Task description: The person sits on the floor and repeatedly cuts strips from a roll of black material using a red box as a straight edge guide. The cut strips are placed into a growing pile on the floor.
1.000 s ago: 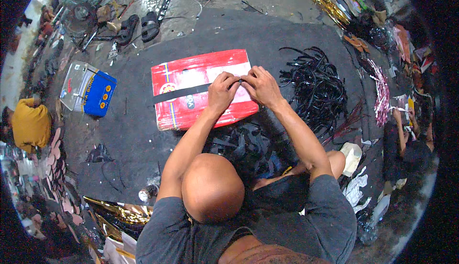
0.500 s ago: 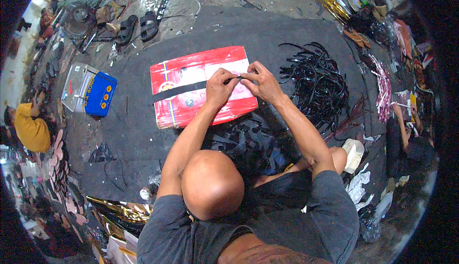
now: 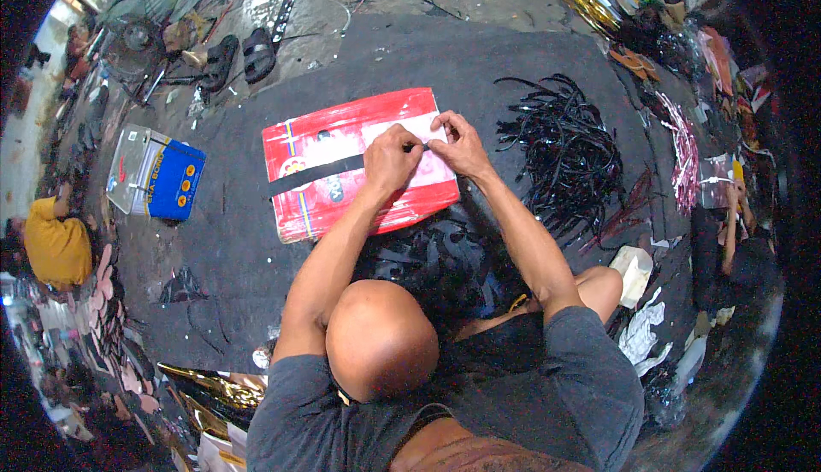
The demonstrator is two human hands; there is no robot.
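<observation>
left hand [image 3: 391, 158] pinches black strip [image 3: 312, 174] on top of red board [image 3: 342, 143] | right hand [image 3: 457, 143] pinches the strip's end, fingertips meeting the left's | strip runs left from the grip across the board | pile of black strips [image 3: 564, 156] right of the grip | blue tin [image 3: 175, 179] far left

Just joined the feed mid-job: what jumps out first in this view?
The flat red cardboard sheet on the dark floor mat stands out at centre. Both hands, left hand and right hand, pinch a long black strip lying across it. A heap of shiny black strips lies to its right, and a blue box to its left.
</observation>
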